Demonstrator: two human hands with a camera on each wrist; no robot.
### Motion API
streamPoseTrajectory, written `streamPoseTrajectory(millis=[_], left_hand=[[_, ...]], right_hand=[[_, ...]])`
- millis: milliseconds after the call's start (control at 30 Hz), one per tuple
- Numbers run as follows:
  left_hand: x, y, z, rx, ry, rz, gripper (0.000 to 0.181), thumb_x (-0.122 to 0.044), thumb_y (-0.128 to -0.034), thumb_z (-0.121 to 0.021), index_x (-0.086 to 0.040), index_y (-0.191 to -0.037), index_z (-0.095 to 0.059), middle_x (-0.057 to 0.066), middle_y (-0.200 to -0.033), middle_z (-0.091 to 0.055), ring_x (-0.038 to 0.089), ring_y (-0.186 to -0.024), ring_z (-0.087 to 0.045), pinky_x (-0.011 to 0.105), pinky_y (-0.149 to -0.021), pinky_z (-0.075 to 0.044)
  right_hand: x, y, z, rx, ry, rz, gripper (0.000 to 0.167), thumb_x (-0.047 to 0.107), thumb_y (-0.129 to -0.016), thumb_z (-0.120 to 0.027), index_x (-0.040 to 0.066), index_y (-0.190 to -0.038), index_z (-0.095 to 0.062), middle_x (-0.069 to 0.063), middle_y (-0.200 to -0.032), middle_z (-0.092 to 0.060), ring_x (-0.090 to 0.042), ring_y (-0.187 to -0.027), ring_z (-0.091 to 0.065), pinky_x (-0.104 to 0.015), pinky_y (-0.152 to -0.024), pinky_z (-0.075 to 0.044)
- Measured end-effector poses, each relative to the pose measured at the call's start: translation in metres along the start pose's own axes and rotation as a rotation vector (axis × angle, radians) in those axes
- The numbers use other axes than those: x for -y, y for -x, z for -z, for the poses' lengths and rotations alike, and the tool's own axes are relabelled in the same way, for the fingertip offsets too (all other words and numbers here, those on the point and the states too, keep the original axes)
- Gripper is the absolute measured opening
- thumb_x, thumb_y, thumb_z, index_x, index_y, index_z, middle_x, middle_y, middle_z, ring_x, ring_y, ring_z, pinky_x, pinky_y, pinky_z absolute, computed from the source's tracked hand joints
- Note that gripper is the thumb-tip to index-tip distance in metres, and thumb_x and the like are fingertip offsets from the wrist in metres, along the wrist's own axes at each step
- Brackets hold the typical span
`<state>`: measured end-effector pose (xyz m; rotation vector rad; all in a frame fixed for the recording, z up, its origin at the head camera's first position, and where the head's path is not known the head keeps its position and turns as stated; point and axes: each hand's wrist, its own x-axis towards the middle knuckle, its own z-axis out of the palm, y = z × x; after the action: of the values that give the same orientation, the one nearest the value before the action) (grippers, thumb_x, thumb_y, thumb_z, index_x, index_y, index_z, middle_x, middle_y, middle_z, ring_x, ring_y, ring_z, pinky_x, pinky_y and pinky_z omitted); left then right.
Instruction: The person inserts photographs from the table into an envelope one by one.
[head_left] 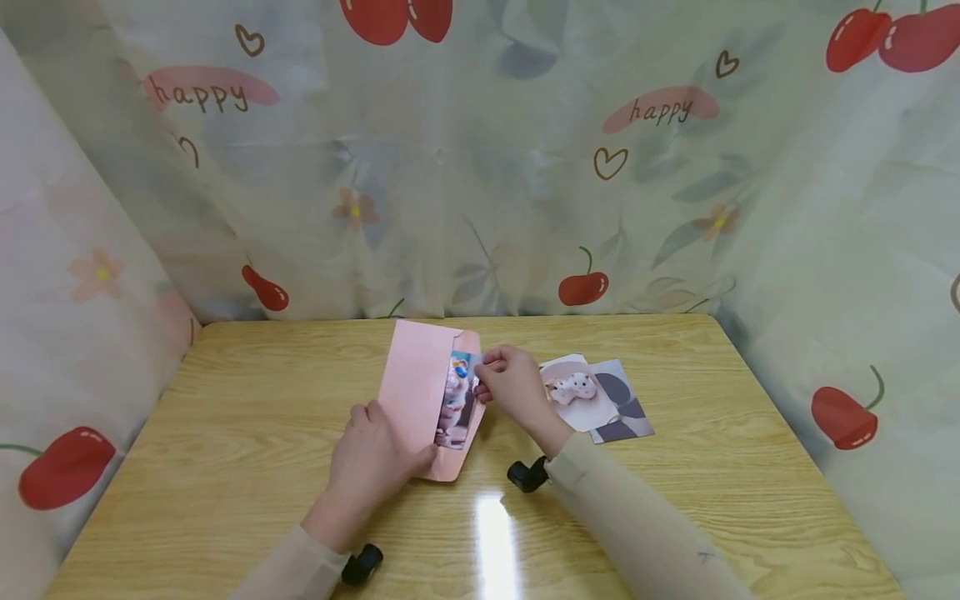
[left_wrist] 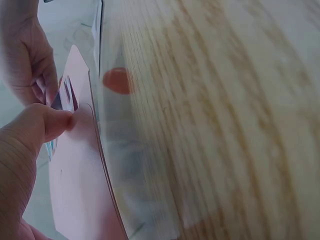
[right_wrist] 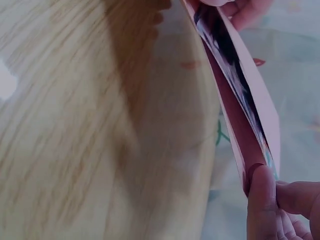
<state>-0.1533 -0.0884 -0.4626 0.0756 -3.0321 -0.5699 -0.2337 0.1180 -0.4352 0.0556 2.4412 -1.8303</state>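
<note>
A pink envelope (head_left: pixel 417 363) is held tilted above the table by my left hand (head_left: pixel 372 450), whose thumb (left_wrist: pixel 56 121) presses on its front near the lower edge. Partway out of the envelope's opening sits a photo card (head_left: pixel 452 408) showing a fluffy animal with something colourful on its head. My right hand (head_left: pixel 517 385) pinches the card at its upper right edge, beside the envelope's flap (head_left: pixel 471 342). In the right wrist view the card (right_wrist: pixel 227 55) lies in the gap of the envelope, and the right thumb (right_wrist: pixel 263 195) is at the gap's near end.
Right of the hands, a card with white spotted figures (head_left: pixel 573 389) overlaps a grey-patterned card (head_left: pixel 630 408) on the wooden table (head_left: pixel 247 400). Patterned curtains (head_left: pixel 442 167) enclose the table at the back and sides. Black wrist devices (head_left: pixel 527 474) sit at both cuffs.
</note>
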Motion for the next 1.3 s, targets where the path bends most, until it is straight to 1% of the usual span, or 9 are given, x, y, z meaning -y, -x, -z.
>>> streamPoseTrajectory(millis=[133,233,367,467,600,767,867,1033,1300], left_hand=[[-0.001,0.001,-0.001,-0.004,0.013,-0.008,0.103,-0.07,-0.0601,-0.073,0.012,-0.115,-0.044,0.021,-0.099,-0.045,0.03,-0.078,-0.052,0.047,-0.065,-0.051],[0.0,0.0,-0.001,-0.006,0.014,-0.008,0.103,-0.07,-0.0602,-0.074,0.013,-0.115,-0.045,0.021,-0.099,-0.045,0.03,-0.077,-0.052,0.047,-0.066,-0.051],[0.001,0.0,-0.002,0.006,-0.002,0.002,0.104,-0.07,-0.0607,-0.073,0.014,-0.115,-0.045,0.023,-0.099,-0.046,0.03,-0.079,-0.053,0.047,-0.066,-0.051],[0.002,0.0,-0.003,0.017,-0.015,0.013,0.106,-0.071,-0.0611,-0.072,0.015,-0.116,-0.045,0.023,-0.1,-0.046,0.03,-0.08,-0.053,0.047,-0.067,-0.051],[0.002,0.0,-0.003,0.028,-0.019,0.014,0.107,-0.072,-0.061,-0.072,0.015,-0.117,-0.044,0.024,-0.102,-0.047,0.03,-0.081,-0.053,0.046,-0.069,-0.051],[0.001,0.002,-0.001,0.017,-0.009,-0.003,0.104,-0.069,-0.0602,-0.073,0.014,-0.115,-0.045,0.023,-0.1,-0.046,0.03,-0.08,-0.052,0.046,-0.068,-0.051],[0.0,0.003,-0.002,0.001,-0.007,-0.018,0.101,-0.068,-0.0604,-0.073,0.014,-0.113,-0.046,0.022,-0.098,-0.046,0.03,-0.079,-0.052,0.045,-0.066,-0.051],[0.0,0.004,-0.004,-0.02,-0.003,-0.041,0.097,-0.067,-0.0604,-0.072,0.013,-0.109,-0.047,0.02,-0.095,-0.046,0.029,-0.076,-0.051,0.044,-0.063,-0.05],[0.002,0.004,-0.005,-0.029,-0.002,-0.041,0.095,-0.066,-0.0617,-0.072,0.013,-0.108,-0.047,0.02,-0.094,-0.045,0.03,-0.077,-0.051,0.045,-0.062,-0.05]], right_hand=[[-0.005,-0.004,-0.007,-0.008,-0.006,-0.019,0.018,0.012,-0.09,-0.068,0.002,-0.103,-0.06,-0.013,-0.083,-0.066,-0.021,-0.062,-0.067,-0.035,-0.059,-0.056],[-0.006,-0.007,-0.013,-0.011,-0.013,-0.019,0.018,0.012,-0.09,-0.069,0.002,-0.103,-0.06,-0.013,-0.084,-0.066,-0.02,-0.063,-0.068,-0.033,-0.058,-0.055],[-0.007,-0.007,-0.018,0.033,-0.017,-0.017,0.023,0.008,-0.088,-0.069,0.001,-0.107,-0.059,-0.013,-0.086,-0.066,-0.02,-0.065,-0.067,-0.032,-0.06,-0.056],[-0.008,-0.005,-0.02,0.068,-0.004,-0.024,0.027,0.005,-0.087,-0.068,0.001,-0.112,-0.057,-0.012,-0.087,-0.065,-0.02,-0.067,-0.066,-0.032,-0.061,-0.056],[-0.009,-0.004,-0.02,0.059,0.013,-0.027,0.028,0.004,-0.087,-0.067,0.003,-0.114,-0.057,-0.011,-0.087,-0.065,-0.02,-0.068,-0.066,-0.031,-0.061,-0.055],[-0.008,-0.003,-0.022,0.025,-0.015,-0.023,0.023,0.002,-0.087,-0.068,0.001,-0.107,-0.058,-0.012,-0.086,-0.064,-0.022,-0.069,-0.066,-0.032,-0.062,-0.056],[-0.01,-0.004,-0.025,0.032,-0.042,-0.008,0.02,0.001,-0.087,-0.067,-0.002,-0.105,-0.059,-0.013,-0.084,-0.065,-0.022,-0.069,-0.067,-0.033,-0.062,-0.056],[-0.014,-0.005,-0.031,0.063,-0.075,0.016,0.019,0.0,-0.088,-0.066,-0.004,-0.105,-0.059,-0.014,-0.083,-0.065,-0.023,-0.069,-0.068,-0.033,-0.062,-0.056],[-0.015,-0.005,-0.032,0.092,-0.039,0.017,0.02,0.003,-0.089,-0.066,-0.001,-0.108,-0.062,-0.013,-0.086,-0.067,-0.022,-0.072,-0.068,-0.032,-0.063,-0.056]])
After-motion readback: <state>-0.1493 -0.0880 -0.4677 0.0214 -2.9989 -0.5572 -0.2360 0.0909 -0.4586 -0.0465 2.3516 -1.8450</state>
